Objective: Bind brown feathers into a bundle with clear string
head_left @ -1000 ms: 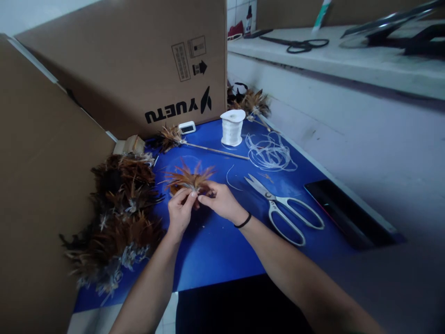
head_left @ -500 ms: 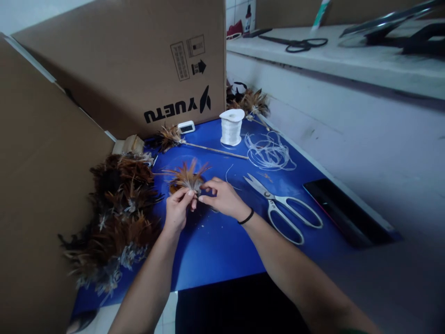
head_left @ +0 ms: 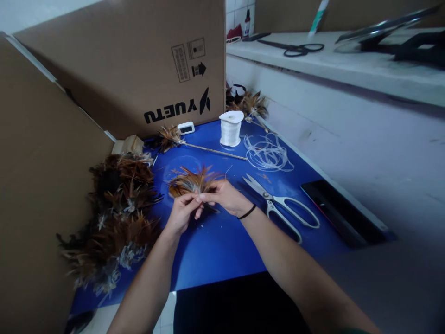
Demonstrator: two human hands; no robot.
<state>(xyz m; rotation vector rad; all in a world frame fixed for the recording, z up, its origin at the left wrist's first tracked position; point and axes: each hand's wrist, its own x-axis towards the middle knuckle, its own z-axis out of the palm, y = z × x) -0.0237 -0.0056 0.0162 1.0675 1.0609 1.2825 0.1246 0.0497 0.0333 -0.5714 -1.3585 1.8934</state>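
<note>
Brown and grey feathers [head_left: 189,181] fan upward from between my two hands over the blue table. My left hand [head_left: 184,208] is closed, thumb and finger pinching the bases of the bunch. Its fingertips meet those of my right hand [head_left: 224,195], which is also closed on the feathers at their right side. My fingers hide the quill ends. Right of my hands lie open scissors [head_left: 274,199] with pale handles. A feather piece tied to a thin stick [head_left: 215,151] lies behind the bunch.
Feather bundles [head_left: 125,222] are heaped at the left. A white spool [head_left: 231,130] stands at the back beside loose clear strands [head_left: 267,153]. A dark phone [head_left: 344,213] lies at the right edge. Cardboard [head_left: 121,60] walls the back and left; a ledge [head_left: 347,60] runs along the right.
My right hand has closed in until its fingertips meet my left hand at the feather bases. The feathers now lean and spread more to the right.
</note>
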